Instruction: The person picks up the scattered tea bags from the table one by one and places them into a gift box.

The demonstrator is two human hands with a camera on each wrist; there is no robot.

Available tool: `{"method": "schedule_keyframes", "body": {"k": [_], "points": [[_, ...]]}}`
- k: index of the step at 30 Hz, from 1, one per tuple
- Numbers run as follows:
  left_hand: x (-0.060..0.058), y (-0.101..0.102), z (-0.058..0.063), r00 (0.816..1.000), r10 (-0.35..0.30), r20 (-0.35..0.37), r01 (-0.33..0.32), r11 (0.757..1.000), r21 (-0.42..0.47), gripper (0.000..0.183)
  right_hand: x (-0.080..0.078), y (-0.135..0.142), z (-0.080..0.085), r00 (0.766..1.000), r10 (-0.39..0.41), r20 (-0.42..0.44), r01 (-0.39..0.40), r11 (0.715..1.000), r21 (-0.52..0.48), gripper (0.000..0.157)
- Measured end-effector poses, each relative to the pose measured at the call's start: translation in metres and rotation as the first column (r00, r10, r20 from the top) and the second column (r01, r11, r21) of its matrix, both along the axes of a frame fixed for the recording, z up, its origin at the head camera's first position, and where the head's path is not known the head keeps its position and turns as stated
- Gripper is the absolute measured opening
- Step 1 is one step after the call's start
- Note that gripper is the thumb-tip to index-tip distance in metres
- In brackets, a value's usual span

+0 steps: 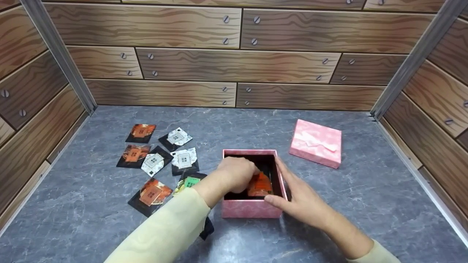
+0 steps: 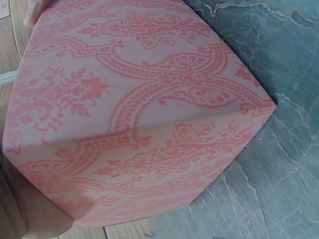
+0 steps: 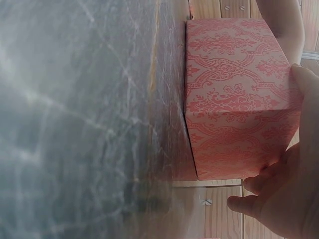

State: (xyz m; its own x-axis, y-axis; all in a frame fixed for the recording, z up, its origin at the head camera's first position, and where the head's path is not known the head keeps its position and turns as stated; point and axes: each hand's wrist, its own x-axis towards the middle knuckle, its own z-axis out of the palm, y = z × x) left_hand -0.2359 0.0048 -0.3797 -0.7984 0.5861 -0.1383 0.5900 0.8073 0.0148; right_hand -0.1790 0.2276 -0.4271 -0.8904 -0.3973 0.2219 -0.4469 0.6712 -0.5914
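An open pink patterned box [image 1: 252, 209] with a dark inside stands at the front of the table. My left hand [image 1: 237, 173] reaches over its left rim, fingers curled at the top of an orange and black packet [image 1: 260, 185] inside; the fingertips are partly hidden. The right hand [image 1: 305, 201] holds the box at its near right corner, thumb at the front rim and fingers along the right side. In the right wrist view, that hand [image 3: 284, 194] lies against the patterned box [image 3: 239, 99]. The left wrist view shows two outer faces of the box [image 2: 144, 94].
Left of the box lie black packets with orange [image 1: 133, 155], white [image 1: 184, 160] and green [image 1: 191, 182] labels; the left sleeve [image 1: 164, 226] partly covers some. A pink lid with a bow [image 1: 316, 142] lies to the right behind the box. Wood-patterned walls [image 1: 234, 65] enclose the table.
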Motion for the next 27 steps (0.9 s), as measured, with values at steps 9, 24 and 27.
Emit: {"method": "schedule_keyframes", "body": {"k": [9,24,27], "points": [[0.002,0.000,0.000,0.999,-0.016,-0.032,0.016,1.000,-0.010,0.022,0.001,0.000,0.002,1.000,-0.002,0.025,0.002,1.000,-0.003,0.100],[0.003,-0.018,0.007,0.992,-0.077,-0.101,0.097,0.972,0.214,0.029,0.000,0.000,0.001,1.000,0.013,0.022,-0.013,1.000,-0.017,0.099],[0.005,-0.028,0.016,0.992,-0.080,-0.096,0.106,0.944,0.312,0.036,0.000,0.000,0.000,1.000,0.018,0.000,-0.018,1.000,-0.024,0.100]]}}
